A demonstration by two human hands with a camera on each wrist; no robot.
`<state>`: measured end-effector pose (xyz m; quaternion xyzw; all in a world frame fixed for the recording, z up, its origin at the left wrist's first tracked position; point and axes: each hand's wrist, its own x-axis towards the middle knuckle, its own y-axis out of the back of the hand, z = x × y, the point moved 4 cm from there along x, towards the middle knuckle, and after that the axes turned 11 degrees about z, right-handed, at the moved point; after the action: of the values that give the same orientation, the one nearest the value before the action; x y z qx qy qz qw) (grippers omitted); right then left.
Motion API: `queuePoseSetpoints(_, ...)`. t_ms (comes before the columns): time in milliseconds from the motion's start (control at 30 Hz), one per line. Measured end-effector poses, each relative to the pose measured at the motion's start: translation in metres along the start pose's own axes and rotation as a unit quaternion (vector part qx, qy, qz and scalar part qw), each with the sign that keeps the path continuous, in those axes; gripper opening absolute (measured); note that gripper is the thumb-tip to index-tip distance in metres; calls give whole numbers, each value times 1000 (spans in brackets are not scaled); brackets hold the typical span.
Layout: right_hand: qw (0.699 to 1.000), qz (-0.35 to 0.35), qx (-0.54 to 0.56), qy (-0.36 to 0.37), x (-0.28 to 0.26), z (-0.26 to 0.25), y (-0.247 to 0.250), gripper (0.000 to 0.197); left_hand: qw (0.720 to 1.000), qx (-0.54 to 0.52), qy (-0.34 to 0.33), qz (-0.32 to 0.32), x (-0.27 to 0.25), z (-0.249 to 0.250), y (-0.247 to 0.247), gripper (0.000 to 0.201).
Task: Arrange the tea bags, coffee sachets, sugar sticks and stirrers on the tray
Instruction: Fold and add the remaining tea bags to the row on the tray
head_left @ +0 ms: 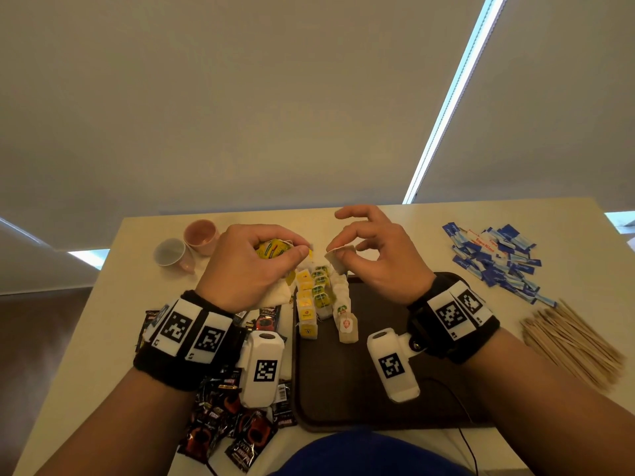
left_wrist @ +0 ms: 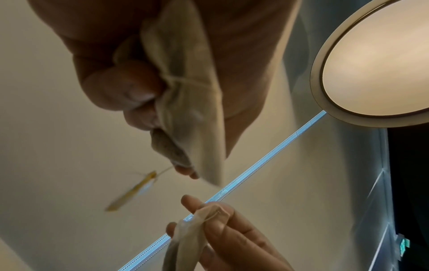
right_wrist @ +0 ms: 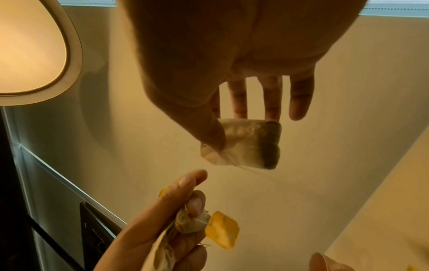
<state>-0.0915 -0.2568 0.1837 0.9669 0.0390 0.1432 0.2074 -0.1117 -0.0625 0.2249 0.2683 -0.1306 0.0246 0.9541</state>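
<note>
My left hand (head_left: 275,250) grips a bunch of tea bags (head_left: 273,250) with yellow and green tags; the bags (left_wrist: 185,102) fill its curled fingers in the left wrist view. My right hand (head_left: 347,247) pinches a single tea bag (head_left: 338,261) between thumb and forefinger, the other fingers spread; the bag (right_wrist: 248,144) hangs below the thumb. Both hands hover above the far left corner of the dark brown tray (head_left: 360,383). Two rows of tea bags (head_left: 318,297) lie along the tray's left side.
Black coffee sachets (head_left: 233,417) are heaped left of the tray. Blue and white sugar sticks (head_left: 494,259) lie at the far right, wooden stirrers (head_left: 574,341) nearer. Two cups (head_left: 187,245) lie on their sides at the far left. A black cable (head_left: 464,431) crosses the table's front.
</note>
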Motion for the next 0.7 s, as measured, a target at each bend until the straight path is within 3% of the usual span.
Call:
queuePoseSetpoints(300, 993, 9, 113, 17, -3, -7, -1, 23, 999, -6, 9, -38, 1, 1, -9, 7)
queuePoseSetpoints(533, 980, 18, 198, -8, -4, -8, -3, 9, 999, 1, -22, -33, 3, 12, -8, 7)
queuePoseSetpoints(633, 963, -4, 261, -65, -5, -2, -10, 27, 998, 28, -40, -31, 10, 19, -5, 8)
queuePoseSetpoints(700, 945, -63, 298, -119, -9, 6, -21, 42, 997, 32, -45, -44, 17, 19, -2, 7)
